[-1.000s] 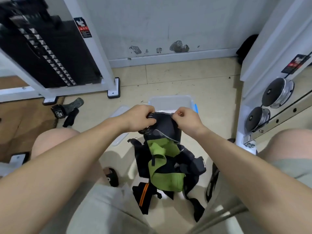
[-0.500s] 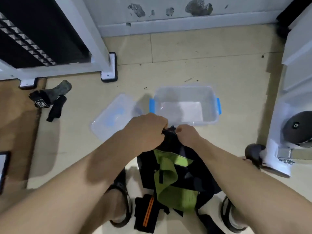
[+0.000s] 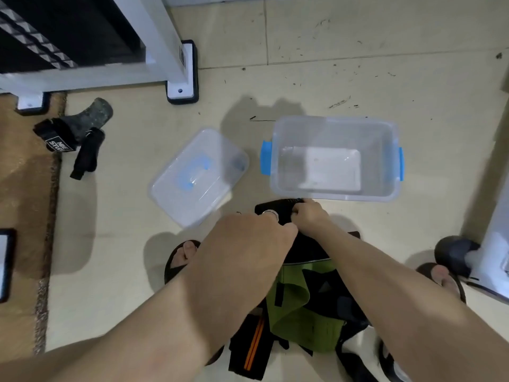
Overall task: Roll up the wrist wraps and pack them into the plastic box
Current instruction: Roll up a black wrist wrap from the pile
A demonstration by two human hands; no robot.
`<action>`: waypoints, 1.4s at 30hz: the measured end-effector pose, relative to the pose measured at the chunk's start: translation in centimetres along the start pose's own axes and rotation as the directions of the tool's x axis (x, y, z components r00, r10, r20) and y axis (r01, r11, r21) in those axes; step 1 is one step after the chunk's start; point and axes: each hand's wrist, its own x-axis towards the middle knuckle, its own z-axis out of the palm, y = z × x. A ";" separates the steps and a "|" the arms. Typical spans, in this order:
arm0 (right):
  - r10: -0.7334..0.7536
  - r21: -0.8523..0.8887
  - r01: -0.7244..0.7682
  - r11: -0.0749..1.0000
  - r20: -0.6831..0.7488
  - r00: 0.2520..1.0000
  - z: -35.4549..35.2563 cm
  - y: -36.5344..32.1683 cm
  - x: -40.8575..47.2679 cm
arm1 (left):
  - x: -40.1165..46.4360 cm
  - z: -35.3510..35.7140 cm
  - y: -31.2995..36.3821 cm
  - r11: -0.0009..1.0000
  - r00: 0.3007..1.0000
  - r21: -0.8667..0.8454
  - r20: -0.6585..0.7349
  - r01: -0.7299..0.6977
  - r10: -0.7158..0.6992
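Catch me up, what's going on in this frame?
A person is rolling a black wrist wrap, gripping it with the left hand and right hand just in front of the clear plastic box. The box is open with no wraps in it yet; its lid lies on the floor to its left. A pile of unrolled wraps, green and black, waits between the person's feet. Two more wraps lie off to the left.

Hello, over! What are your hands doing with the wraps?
Left hand, right hand both grip black wrist wrap. Plastic box empty, lid off. Nothing blocking.
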 end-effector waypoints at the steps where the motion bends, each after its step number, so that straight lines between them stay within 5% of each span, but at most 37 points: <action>1: 0.004 -0.008 -0.004 1.000 -0.011 1.000 -0.1 0.0 0.0 | -0.3 0.0 -0.1 1.000 0.999 -0.001 -0.040 0.010 -0.010; 14: -0.147 0.101 0.183 0.978 -0.287 0.946 -4.6 -1.3 -11.4 | -3.5 -1.4 0.4 0.997 0.970 0.011 -0.232 -0.073 0.073; 21: -0.268 0.084 0.460 0.884 -0.715 0.645 -9.7 -4.3 -19.1 | -6.1 -2.4 2.1 0.994 0.908 -0.020 -0.409 -0.107 0.090; 25: -0.339 0.023 0.517 0.855 -0.730 0.593 -13.6 -6.2 -23.2 | -7.4 -2.2 2.3 0.985 0.880 -0.054 -0.459 -0.163 0.120; 28: -0.194 0.185 0.571 0.800 -0.820 0.538 -16.7 -7.0 -26.2 | -8.5 -2.7 1.7 0.981 0.855 -0.084 -0.507 -0.173 0.108; 35: -0.143 0.382 0.736 0.559 -0.830 0.540 -22.9 -9.7 -33.8 | -9.5 -3.8 0.0 0.899 0.740 -0.195 -0.647 -0.392 0.182; 42: -0.218 0.538 0.785 0.307 -0.763 0.609 -24.5 -11.8 -38.8 | -10.8 -4.9 0.7 0.704 0.622 -0.304 -0.743 -0.642 0.247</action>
